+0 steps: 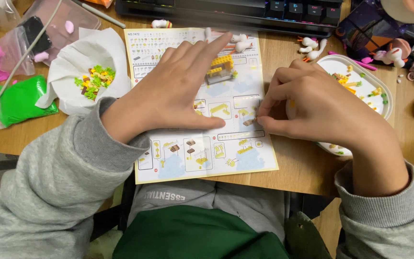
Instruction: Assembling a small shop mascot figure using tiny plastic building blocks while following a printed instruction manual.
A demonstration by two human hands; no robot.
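A printed instruction sheet (202, 158) lies flat on the wooden desk. My left hand (173, 91) rests palm down on it with fingers spread, the fingertips beside a small yellow and grey brick model (220, 68). My right hand (312, 108) is curled at the sheet's right edge, its thumb and forefinger pinching a tiny brown brick piece (249, 122) against the paper. The rest of that piece is hidden by my fingers.
A white oval tray (382, 88) with several small coloured bricks sits right of my hand. A white paper bowl (80, 57) holds green, yellow and brown pieces at left. Green (20, 100) and pink bags lie far left. A dark keyboard (235, 12) and small white figures (310, 47) line the back.
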